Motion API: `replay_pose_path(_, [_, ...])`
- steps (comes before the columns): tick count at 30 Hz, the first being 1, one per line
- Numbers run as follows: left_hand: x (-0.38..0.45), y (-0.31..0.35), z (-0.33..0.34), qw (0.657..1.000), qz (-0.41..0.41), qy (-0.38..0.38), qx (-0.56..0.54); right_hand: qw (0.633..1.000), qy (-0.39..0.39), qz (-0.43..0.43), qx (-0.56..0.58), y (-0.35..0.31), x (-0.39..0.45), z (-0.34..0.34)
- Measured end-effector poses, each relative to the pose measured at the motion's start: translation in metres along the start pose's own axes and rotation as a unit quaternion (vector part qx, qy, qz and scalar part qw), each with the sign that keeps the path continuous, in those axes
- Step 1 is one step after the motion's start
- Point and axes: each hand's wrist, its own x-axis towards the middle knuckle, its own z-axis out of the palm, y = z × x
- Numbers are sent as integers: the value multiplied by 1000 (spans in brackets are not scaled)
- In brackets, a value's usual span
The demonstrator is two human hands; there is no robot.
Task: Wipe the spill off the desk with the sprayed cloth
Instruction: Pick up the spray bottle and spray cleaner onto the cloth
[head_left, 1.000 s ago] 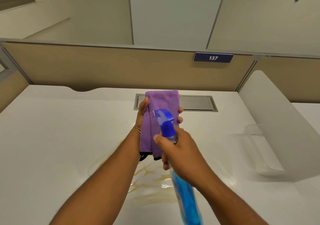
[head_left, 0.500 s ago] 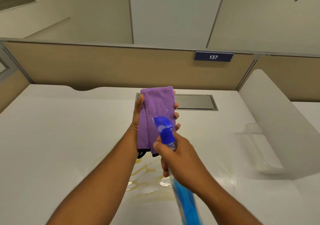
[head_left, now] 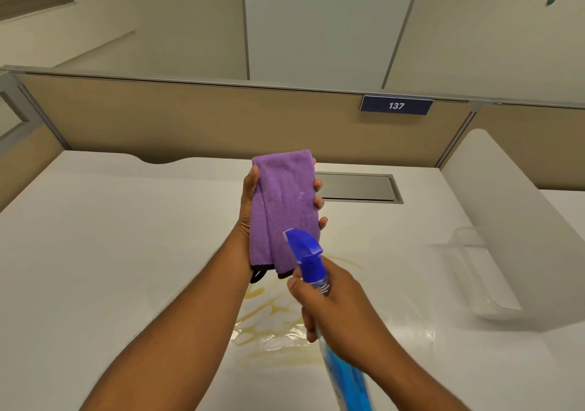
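Right now your left hand (head_left: 250, 208) holds the folded purple cloth (head_left: 285, 208) upright at the centre of the frame, above the desk (head_left: 110, 252). Its grip is closed around the cloth: the thumb lies along the cloth's left edge and the fingertips (head_left: 318, 186) curl round the right edge. A black trim and a small loop hang at the cloth's lower end.

Your right hand (head_left: 338, 312), lower and right of centre, is wrapped tight around the neck of a spray bottle (head_left: 316, 271). The bottle's blue nozzle head sits just in front of the cloth's lower right corner and faces it; you cannot tell whether they touch. The bottle's body, with blue liquid inside, runs down to the bottom edge of the frame and looks blurred.

The spill (head_left: 269, 325) is a yellowish, web-like puddle on the white desk, directly below both hands, in the lower middle of the frame. The cloth is held clear of it.

Behind the cloth, a grey metal cover plate (head_left: 357, 187) sits flush in the desk. On the beige partition (head_left: 190, 119) in the upper right hangs a dark blue sign reading 137 (head_left: 396, 105).
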Motion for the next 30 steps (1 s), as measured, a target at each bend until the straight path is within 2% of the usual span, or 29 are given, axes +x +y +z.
replay_pose_path(2, [0, 0, -1, 1000, -2, 2, 6, 1000, -9, 6, 5, -4, 2, 6])
replay_pose_path(6, [-3, 4, 0, 999, 2, 14, 36, 999, 34, -21, 10, -21, 15, 1])
replay_pose_path(11, [-5, 4, -2, 988, 46, 144, 37, 997, 48, -57, 6, -40, 39, -7])
replay_pose_path(16, [-10, 5, -2, 970, 91, 216, 59, 995, 92, -34, 34, -37, 48, -22])
replay_pose_path(19, [-13, 7, -1, 974, 84, 207, 48, 996, 73, -33, 27, -28, 39, -21])
replay_pose_path(24, [-8, 3, 12, 993, 17, 107, 53, 998, 32, -36, 39, -10, 11, -9])
replay_pose_path(30, [12, -17, 8, 999, -42, -13, -20, 991, 108, -42, 73, 24, -12, -39])
